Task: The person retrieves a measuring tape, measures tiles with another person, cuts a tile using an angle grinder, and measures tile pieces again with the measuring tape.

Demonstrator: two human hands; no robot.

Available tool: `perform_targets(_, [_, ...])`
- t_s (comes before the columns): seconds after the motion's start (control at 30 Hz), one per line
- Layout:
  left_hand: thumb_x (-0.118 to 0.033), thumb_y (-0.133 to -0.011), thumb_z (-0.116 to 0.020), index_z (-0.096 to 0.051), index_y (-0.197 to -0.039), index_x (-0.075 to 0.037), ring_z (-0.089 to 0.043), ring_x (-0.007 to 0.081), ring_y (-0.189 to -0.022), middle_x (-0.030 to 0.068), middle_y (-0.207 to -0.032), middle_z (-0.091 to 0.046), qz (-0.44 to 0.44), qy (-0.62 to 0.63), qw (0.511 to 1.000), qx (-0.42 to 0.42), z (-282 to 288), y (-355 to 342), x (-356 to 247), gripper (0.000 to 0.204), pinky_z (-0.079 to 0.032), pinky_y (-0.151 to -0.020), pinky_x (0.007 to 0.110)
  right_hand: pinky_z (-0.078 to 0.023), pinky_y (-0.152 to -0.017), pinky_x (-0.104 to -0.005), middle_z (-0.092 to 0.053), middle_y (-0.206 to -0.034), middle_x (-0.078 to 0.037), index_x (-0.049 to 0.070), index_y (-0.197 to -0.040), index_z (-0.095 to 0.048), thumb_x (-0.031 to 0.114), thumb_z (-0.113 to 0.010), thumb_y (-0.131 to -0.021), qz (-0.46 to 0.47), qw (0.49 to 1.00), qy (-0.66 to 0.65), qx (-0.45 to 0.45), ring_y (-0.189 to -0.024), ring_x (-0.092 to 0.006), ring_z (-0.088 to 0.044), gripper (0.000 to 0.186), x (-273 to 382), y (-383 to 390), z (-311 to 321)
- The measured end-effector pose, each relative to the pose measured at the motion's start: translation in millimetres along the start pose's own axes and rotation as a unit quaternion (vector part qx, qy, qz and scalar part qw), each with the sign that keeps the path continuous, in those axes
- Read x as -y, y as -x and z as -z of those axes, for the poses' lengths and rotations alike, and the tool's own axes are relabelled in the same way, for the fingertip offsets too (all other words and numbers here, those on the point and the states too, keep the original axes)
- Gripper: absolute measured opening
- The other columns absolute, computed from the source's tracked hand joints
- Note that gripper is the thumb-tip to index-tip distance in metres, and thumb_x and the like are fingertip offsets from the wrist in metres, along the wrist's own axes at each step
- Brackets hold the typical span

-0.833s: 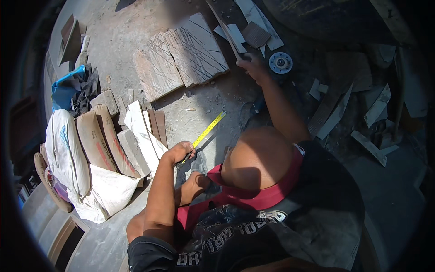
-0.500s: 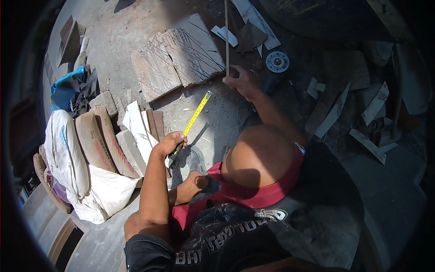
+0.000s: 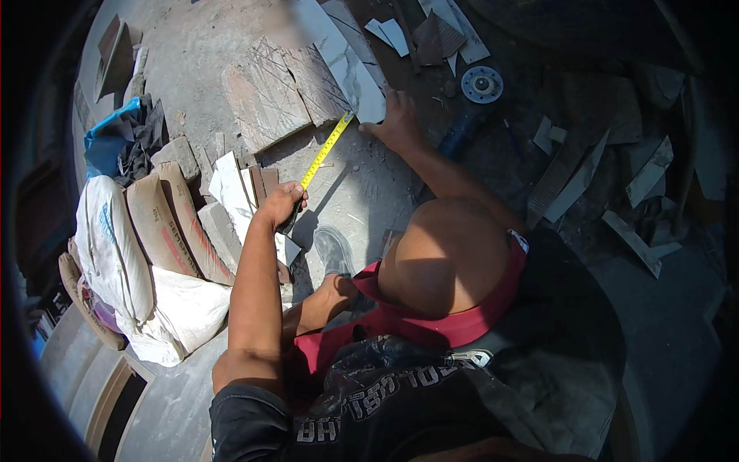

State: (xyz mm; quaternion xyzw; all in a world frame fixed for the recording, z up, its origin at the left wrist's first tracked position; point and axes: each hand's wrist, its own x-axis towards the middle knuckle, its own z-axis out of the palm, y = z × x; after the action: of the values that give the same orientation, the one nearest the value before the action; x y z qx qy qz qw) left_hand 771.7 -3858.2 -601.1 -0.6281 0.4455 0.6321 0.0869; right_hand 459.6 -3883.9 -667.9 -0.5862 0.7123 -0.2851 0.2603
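Observation:
My left hand [image 3: 283, 203] is closed around a tape measure whose yellow blade [image 3: 325, 154] is pulled out, slanting up and to the right. The blade's tip meets the near left corner of a long white marble-patterned tile strip [image 3: 339, 61]. My right hand [image 3: 399, 123] grips that strip at its near right end, thumb at the bottom edge. Face up, the strip passes over the right part of a scored stone slab [image 3: 265, 96], hiding some of it. Whether it rests on the slab or is held just above, I cannot tell. The tape's case is mostly hidden by my left hand.
An angle grinder with a round disc [image 3: 483, 85] lies right of my right hand. Tile offcuts [image 3: 571, 181] are scattered farther right. At left stand brown paper sacks [image 3: 159, 223], a white sack [image 3: 115, 254] and blue plastic [image 3: 114, 146]. More tile pieces [image 3: 229, 189] lean beside my left hand.
The strip, seen edge-on before, has turned to show its broad face over the slab. My left hand and the tape moved up, bringing the blade's tip to the strip's near end.

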Motion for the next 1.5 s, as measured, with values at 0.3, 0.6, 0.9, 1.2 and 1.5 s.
perform_targets(0.3, [-0.024,-0.094,-0.048,-0.062,-0.084,-0.003,-0.057,0.0189,-0.069,0.0081,-0.074,-0.062,-0.043,-0.195,0.98,0.013,3.2,-77.3,-39.8,0.028,-0.045,-0.069,0.033,-0.05,-0.071,-0.0349,-0.069,-0.085,-0.014,0.002,-0.098,-0.069,0.02,-0.064,-0.084,-0.097,0.968,-0.232,0.011,-0.077,-0.0254,-0.066,0.023,-45.7,-6.0,19.3])
perform_targets(0.6, [-0.025,-0.093,-0.048,-0.064,-0.088,-0.002,-0.061,0.0275,-0.078,0.0147,-0.081,-0.064,-0.069,-0.27,0.96,0.009,1.6,-90.1,-42.6,0.028,-0.046,-0.076,0.037,-0.05,-0.07,-0.0341,-0.069,-0.086,-0.017,0.001,-0.096,-0.07,0.021,-0.066,-0.083,-0.097,0.977,-0.182,0.043,-0.077,-0.0249,-0.067,0.024,-38.8,-7.7,12.6])
perform_targets(0.9, [-0.025,-0.094,-0.049,-0.064,-0.088,-0.003,-0.06,0.0227,-0.075,0.0115,-0.079,-0.065,-0.095,-0.23,0.968,0.027,-1.5,-108.0,-23.0,0.028,-0.046,-0.075,0.035,-0.05,-0.07,-0.0321,-0.07,-0.082,-0.014,-0.001,-0.091,-0.07,0.02,-0.069,-0.08,-0.122,0.974,-0.182,0.051,-0.076,-0.0217,-0.067,0.023,-35.7,-5.6,14.9])
perform_targets(1.2, [-0.023,-0.097,-0.047,-0.061,-0.082,-0.003,-0.054,0.0159,-0.071,0.0045,-0.073,-0.061,-0.083,-0.21,0.972,0.068,-0.5,-116.6,-26.1,0.028,-0.044,-0.071,0.031,-0.051,-0.072,-0.0323,-0.07,-0.085,-0.014,0.0,-0.092,-0.069,0.02,-0.069,-0.079,-0.117,0.978,-0.166,0.048,-0.079,-0.0218,-0.067,0.024,-42.1,-5.1,9.6])
perform_targets(1.5, [-0.023,-0.097,-0.046,-0.064,-0.083,-0.005,-0.056,0.0173,-0.07,0.0051,-0.073,-0.063,-0.055,-0.211,0.969,0.116,8.5,-119.8,-37.0,0.029,-0.045,-0.071,0.032,-0.049,-0.072,-0.0286,-0.068,-0.085,-0.008,0.002,-0.095,-0.07,0.021,-0.071,-0.08,-0.133,0.977,-0.154,0.062,-0.077,-0.0143,-0.062,0.024,-43.6,-8.4,6.1])
